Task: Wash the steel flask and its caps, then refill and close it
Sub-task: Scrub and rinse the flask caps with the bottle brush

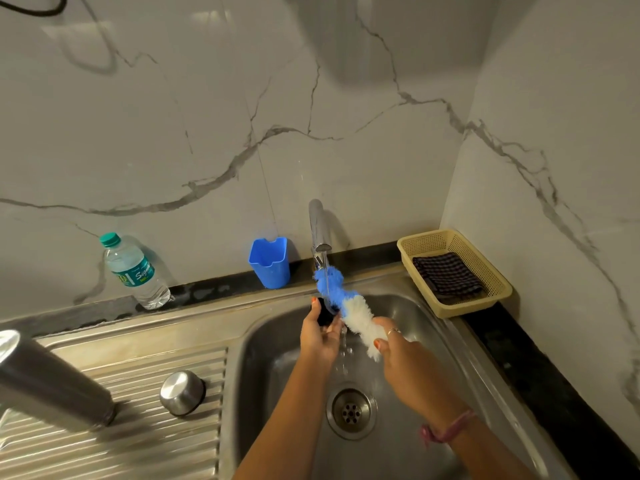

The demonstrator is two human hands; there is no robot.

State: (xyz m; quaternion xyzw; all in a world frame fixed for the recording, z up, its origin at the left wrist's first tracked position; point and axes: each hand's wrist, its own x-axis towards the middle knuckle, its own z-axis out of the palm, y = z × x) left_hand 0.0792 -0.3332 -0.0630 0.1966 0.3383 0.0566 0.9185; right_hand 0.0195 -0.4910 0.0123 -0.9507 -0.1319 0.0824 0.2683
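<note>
The steel flask (52,379) stands on the ribbed drainboard at the left, its top reaching toward me. A steel cap (182,392) lies upside down beside it. Over the sink basin (433,341), my left hand (320,332) grips a small black cap (324,311) under the running tap (319,230). My right hand (393,344) holds a blue-and-white bottle brush (346,304), whose blue tip is under the water stream, touching the black cap.
A plastic water bottle (136,271) and a blue plastic holder (270,262) stand on the back ledge. A beige basket (491,271) with a dark checked cloth (448,277) sits in the right corner. The drain (350,410) is below my hands.
</note>
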